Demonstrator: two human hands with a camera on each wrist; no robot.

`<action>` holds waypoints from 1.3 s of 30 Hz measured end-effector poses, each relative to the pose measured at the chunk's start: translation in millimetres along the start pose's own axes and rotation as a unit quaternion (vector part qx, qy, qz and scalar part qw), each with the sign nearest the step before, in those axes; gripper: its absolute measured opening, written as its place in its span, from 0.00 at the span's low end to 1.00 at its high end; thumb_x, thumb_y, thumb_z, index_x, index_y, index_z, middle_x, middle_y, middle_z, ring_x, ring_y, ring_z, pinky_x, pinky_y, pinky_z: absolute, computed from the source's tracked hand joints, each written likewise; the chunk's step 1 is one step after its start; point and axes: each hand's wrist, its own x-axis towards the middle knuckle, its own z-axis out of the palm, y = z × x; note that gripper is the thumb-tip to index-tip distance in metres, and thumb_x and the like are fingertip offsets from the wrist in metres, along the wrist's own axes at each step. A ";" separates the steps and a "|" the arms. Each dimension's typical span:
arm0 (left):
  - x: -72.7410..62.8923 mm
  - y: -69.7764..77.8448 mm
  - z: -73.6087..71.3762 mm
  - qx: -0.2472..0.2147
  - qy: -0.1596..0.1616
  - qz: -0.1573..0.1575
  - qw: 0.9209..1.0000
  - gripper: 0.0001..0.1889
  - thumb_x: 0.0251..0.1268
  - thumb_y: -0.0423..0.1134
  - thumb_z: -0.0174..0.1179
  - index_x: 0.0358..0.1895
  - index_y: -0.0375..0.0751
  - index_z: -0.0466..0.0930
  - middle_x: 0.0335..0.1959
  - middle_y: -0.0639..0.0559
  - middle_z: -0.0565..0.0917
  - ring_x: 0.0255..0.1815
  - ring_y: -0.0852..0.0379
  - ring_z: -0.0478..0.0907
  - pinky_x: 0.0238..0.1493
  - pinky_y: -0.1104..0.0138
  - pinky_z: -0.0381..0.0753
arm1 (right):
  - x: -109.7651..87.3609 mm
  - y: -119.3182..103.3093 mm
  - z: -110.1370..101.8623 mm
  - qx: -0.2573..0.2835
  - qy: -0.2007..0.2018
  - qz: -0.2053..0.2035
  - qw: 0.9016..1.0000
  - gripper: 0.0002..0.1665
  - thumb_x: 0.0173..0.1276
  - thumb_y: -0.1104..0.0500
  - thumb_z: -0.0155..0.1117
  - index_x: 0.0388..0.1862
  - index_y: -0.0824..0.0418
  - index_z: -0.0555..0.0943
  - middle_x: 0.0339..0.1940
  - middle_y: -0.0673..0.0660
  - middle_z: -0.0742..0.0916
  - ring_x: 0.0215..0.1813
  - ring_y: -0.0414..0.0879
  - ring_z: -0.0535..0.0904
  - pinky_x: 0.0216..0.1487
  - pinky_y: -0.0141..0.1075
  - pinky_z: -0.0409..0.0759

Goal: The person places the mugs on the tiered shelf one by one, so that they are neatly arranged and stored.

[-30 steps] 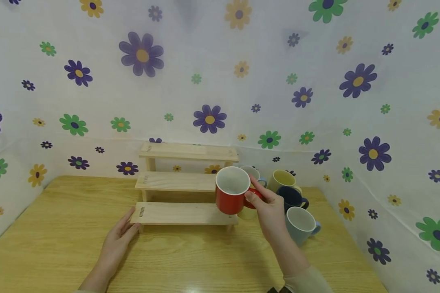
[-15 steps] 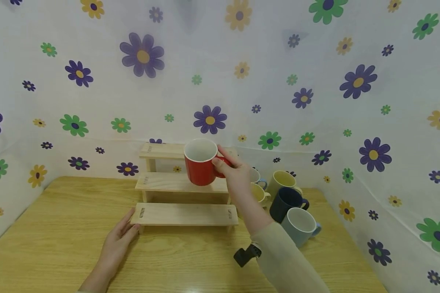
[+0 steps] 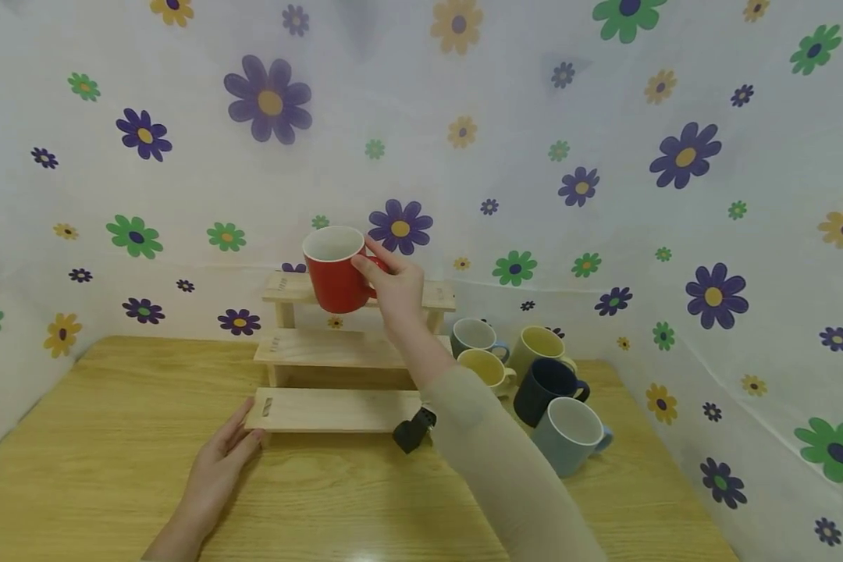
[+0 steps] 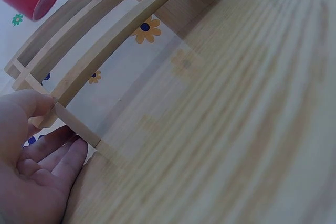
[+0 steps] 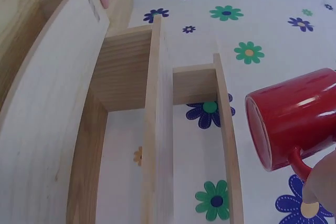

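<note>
My right hand (image 3: 399,290) pinches the handle of a red mug (image 3: 337,275) with a white inside. It holds the mug upright, raised over the left part of the top board of a three-step wooden shelf rack (image 3: 337,408). In the right wrist view the mug (image 5: 294,119) hangs apart from the top board. My left hand (image 3: 218,464) grips the rack's lowest step at its left end. The left wrist view shows the thumb at the board's edge and the curled fingers (image 4: 73,156) by the side panel.
Right of the rack stand a grey-white mug (image 3: 472,336), two yellow mugs (image 3: 483,371), a dark blue mug (image 3: 546,394) and a light blue mug (image 3: 569,441), close together. A flowered cloth (image 3: 604,101) hangs behind the wooden table (image 3: 323,507).
The right hand has carried the red mug leftward and up, from the rack's lower right to above its top step. The left hand stays at the lowest step's left end.
</note>
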 end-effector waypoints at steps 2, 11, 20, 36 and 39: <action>-0.1 1.0 -0.5 0.011 0.003 0.004 1.000 0.38 0.67 0.60 0.53 0.76 0.59 0.49 0.71 0.38 0.61 0.70 0.44 0.58 0.68 0.51 0.57 | 6.1 0.9 9.6 0.001 0.005 -0.005 1.000 0.24 0.59 0.60 0.72 0.56 0.55 0.83 0.48 0.53 0.86 0.48 0.48 0.82 0.44 0.43 0.83; 0.1 1.7 -2.1 0.018 0.000 0.008 1.000 0.36 0.68 0.58 0.52 0.76 0.60 0.49 0.72 0.38 0.60 0.70 0.46 0.59 0.68 0.56 0.59 | 28.9 14.3 41.3 -0.028 0.027 -0.015 0.999 0.23 0.56 0.60 0.75 0.53 0.55 0.84 0.46 0.51 0.87 0.49 0.42 0.80 0.48 0.33 0.80; -0.3 1.6 -2.6 0.019 -0.002 0.004 1.000 0.36 0.69 0.58 0.52 0.76 0.61 0.49 0.71 0.39 0.60 0.70 0.47 0.58 0.68 0.56 0.57 | 41.7 32.5 52.8 -0.033 0.024 -0.022 0.999 0.23 0.56 0.59 0.75 0.53 0.56 0.84 0.47 0.51 0.87 0.50 0.41 0.80 0.49 0.31 0.79; -1.7 2.3 -0.8 0.026 0.002 -0.004 1.000 0.36 0.68 0.60 0.52 0.76 0.61 0.49 0.70 0.41 0.64 0.67 0.49 0.62 0.60 0.75 0.62 | 47.7 43.7 35.6 0.016 -0.016 0.007 1.000 0.22 0.61 0.60 0.71 0.56 0.54 0.83 0.46 0.51 0.86 0.43 0.44 0.82 0.38 0.47 0.84; -1.6 1.6 -0.5 0.023 0.002 -0.002 1.000 0.36 0.68 0.60 0.52 0.76 0.61 0.49 0.70 0.42 0.63 0.67 0.49 0.62 0.55 0.81 0.62 | 48.3 45.0 33.0 0.026 -0.023 0.011 0.999 0.23 0.61 0.60 0.71 0.56 0.55 0.82 0.46 0.52 0.86 0.44 0.45 0.82 0.38 0.49 0.84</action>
